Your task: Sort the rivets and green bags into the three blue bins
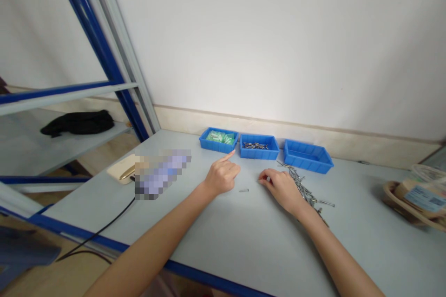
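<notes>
My left hand (223,177) hovers over the middle of the table, index finger stretched toward the bins and the other fingers curled. Nothing shows in it. A single small screw-like metal fastener (244,190) lies on the tabletop between my hands. My right hand (281,189) has its thumb and fingertips pressed together; whatever they may hold is too small to make out. Beside and partly behind that hand spreads a loose pile of long metal fasteners (304,189), partly covered by the hand and wrist. One more long fastener (326,203) lies right of the pile.
Three blue bins line the wall: one with green-and-white packets (219,137), a middle bin (259,154) holding metal fasteners, and an empty bin (308,162). A pixelated purple item (162,174) and a cream pad (121,169) lie left. A brown container (400,199) stands right.
</notes>
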A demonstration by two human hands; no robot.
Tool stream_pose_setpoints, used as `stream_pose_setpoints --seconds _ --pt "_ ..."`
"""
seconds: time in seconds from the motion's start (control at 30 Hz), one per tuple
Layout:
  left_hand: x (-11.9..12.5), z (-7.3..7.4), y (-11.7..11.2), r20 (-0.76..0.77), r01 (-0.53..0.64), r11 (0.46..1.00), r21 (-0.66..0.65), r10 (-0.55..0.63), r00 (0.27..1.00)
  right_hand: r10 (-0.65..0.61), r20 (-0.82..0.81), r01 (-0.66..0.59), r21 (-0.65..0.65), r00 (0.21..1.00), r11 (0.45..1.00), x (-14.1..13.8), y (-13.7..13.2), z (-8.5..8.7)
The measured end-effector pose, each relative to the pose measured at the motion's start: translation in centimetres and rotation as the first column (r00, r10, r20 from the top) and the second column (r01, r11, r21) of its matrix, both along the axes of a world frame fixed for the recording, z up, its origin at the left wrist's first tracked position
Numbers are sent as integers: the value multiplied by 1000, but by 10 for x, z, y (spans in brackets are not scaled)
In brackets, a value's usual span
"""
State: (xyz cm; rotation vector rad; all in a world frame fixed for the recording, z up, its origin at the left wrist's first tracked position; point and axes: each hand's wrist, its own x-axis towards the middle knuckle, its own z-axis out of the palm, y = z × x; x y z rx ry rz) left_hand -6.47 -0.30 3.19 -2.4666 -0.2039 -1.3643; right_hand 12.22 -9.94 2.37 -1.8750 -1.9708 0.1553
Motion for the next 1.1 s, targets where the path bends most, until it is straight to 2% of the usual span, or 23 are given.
stream_pose_setpoints --seconds 0.27,0.43,0.6,0.73,0.83,0.93,1.1 --pt "1 0 -1 -9 -3 1000 5 3 1000 38 -293 -31 28 955 999 0 5 -7" --pt "1 -1 1 -23 -5 1000 19 5 1000 54 -321 -48 25 946 999 -2 4 -7" --pt "1 -4 3 -66 -10 999 35 12 998 48 -281 -48 8 959 999 -3 3 -6" --pt "0 -9 4 -207 -50 999 13 51 977 1 -203 -5 -19 979 1000 -6 1 -2" --pt "0 -13 3 -355 -113 993 -31 95 930 -13 -195 7 -33 981 999 -8 0 0" --pt "2 -15 0 -460 -139 988 -62 95 883 -16 -240 10 -25 971 1000 -9 1 -1" --pt "5 -19 -2 -556 -156 980 -122 63 828 2 -407 0 4 913 1000 -11 5 -6"
